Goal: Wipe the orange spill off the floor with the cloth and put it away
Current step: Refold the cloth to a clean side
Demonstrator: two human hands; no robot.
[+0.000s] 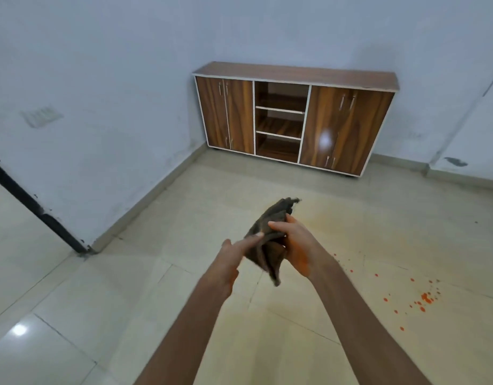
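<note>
A: Any readable text, labels, brands, numbers?
B: None. Checked the cabinet (pixel 295 118), the wall (pixel 101 79), the floor (pixel 184 301), the cloth (pixel 267 245).
A: That patch on the wall at left?
B: Too blurred, nothing legible.

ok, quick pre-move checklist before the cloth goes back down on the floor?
1. Cloth in hand: ok, right hand grips it, left hand fingers on it.
2. Cloth folded into a pad: not ok, bunched, a corner hanging.
3. Orange spill in view: ok, droplets on the floor at lower right.
4. Spill cleared: not ok.
5. Hands clean: not ok, orange on the right palm.
6. Cabinet shelves open: ok.
</note>
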